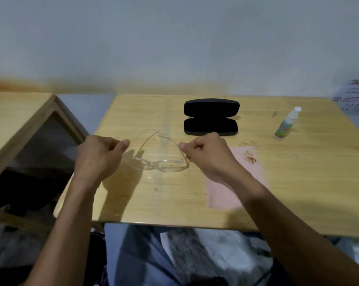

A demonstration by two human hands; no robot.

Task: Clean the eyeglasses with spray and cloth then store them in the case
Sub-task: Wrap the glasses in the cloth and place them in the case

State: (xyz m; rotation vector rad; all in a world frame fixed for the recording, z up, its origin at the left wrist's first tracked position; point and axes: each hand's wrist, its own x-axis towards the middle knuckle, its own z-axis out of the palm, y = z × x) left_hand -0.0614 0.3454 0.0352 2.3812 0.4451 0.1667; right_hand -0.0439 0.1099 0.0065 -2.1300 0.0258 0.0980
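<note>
Clear-framed eyeglasses (158,162) are between my hands just above the wooden table (174,203), temples unfolded and pointing away from me. My left hand (101,155) pinches the frame's left side, and my right hand (205,153) pinches the right side. A black glasses case (211,117) lies open behind them. A pink cloth (226,188) lies flat on the table under my right wrist. The small spray bottle (286,124) with a white nozzle stands at the right.
A second wooden table or frame (20,124) stands to the left, across a gap. A paper with handwriting (353,100) leans at the far right against the wall. My lap shows below the near edge of the table.
</note>
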